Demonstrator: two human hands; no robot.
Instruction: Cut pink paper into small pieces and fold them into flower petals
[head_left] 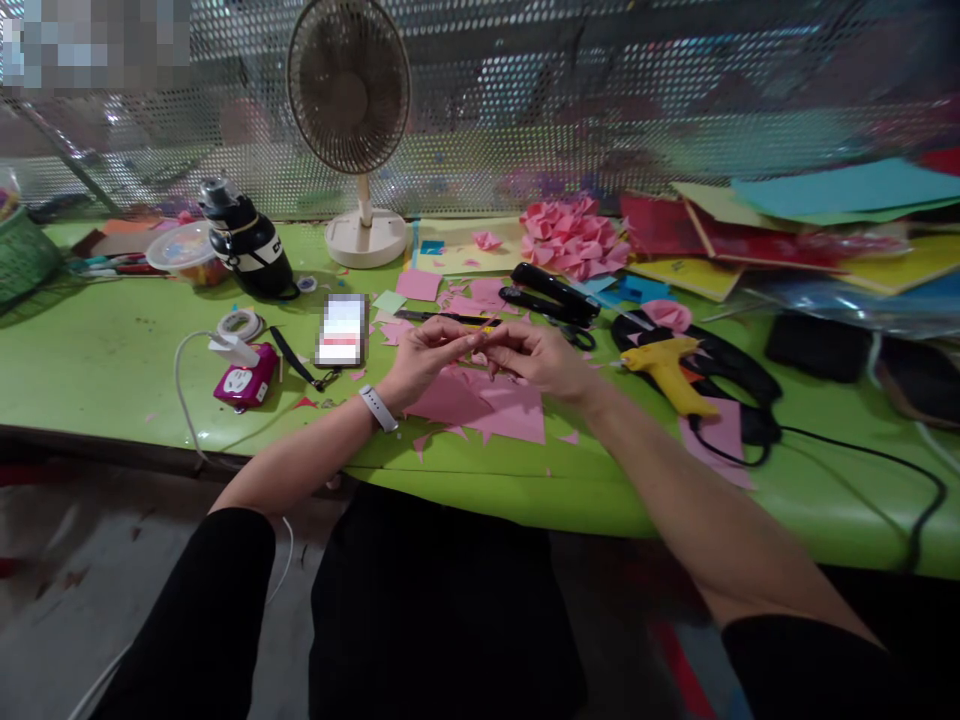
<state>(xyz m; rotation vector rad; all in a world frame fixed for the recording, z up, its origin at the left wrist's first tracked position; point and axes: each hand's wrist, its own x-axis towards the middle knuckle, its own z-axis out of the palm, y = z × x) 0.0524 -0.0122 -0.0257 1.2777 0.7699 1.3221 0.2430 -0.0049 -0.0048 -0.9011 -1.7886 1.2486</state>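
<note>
My left hand [431, 358] and my right hand [540, 358] meet fingertip to fingertip over the table, both closed in a pinch. Between them is a small piece of pink paper [492, 321], seen only as a thin edge; the fingers hide most of it. Beneath the hands lie larger pink paper sheets [514, 410] among cut scraps. Just behind them are a dark pen-like tool [420, 317], a black stapler [555, 291] and the handles of scissors [581, 338]. A heap of folded pink paper flowers [574, 237] sits farther back.
A yellow glue gun [667, 372] rests at right on a black ring-shaped thing, its cord trailing off the table. To the left are a phone [342, 330], a purple power adapter [246, 378] and a black bottle [251, 245]. Behind stand a fan [365, 238] and coloured paper stacks [847, 195].
</note>
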